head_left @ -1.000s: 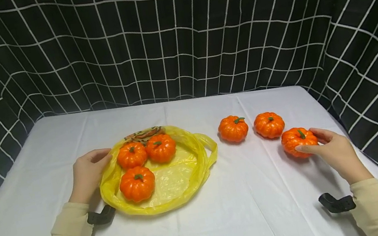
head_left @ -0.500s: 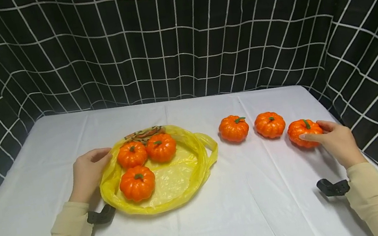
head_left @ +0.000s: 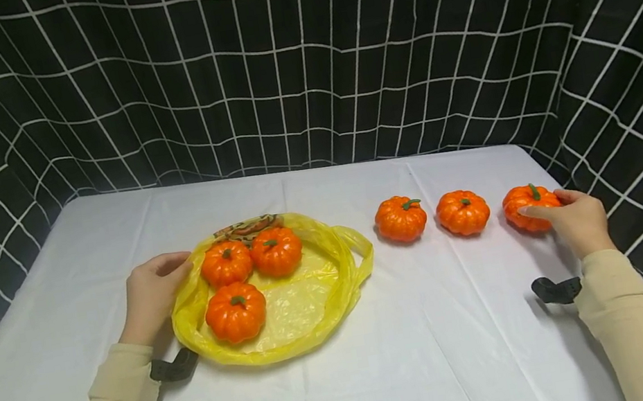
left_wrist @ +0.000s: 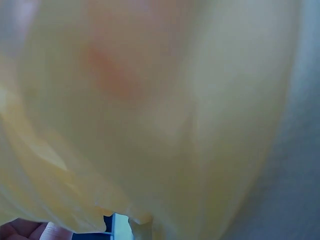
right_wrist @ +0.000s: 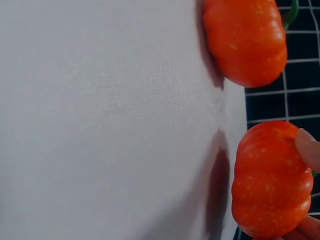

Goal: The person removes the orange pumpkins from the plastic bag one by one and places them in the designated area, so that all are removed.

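At the right of the table, my right hand (head_left: 580,222) grips a small orange pumpkin (head_left: 526,209) with a green stem, thumb on the near side. The right wrist view shows this pumpkin (right_wrist: 270,182) with the thumb (right_wrist: 309,152) against it and its shadow on the cloth. My left hand (head_left: 150,294) pinches the left rim of a yellow plastic bag (head_left: 312,339), which lies with its mouth wide. Inside the bag sit three orange pumpkins (head_left: 235,312). Blurred yellow film (left_wrist: 150,165) fills most of the left wrist view.
Two more pumpkins stand in a row left of the held one: a middle pumpkin (head_left: 463,212) and a left pumpkin (head_left: 400,219). A bag handle loop (head_left: 361,254) reaches right. Black grid-patterned cloth (head_left: 299,57) rises behind the white table (head_left: 387,372).
My right hand has moved away and slightly right with the pumpkin, bringing it level with the row of two. The left hand and bag have stayed put.
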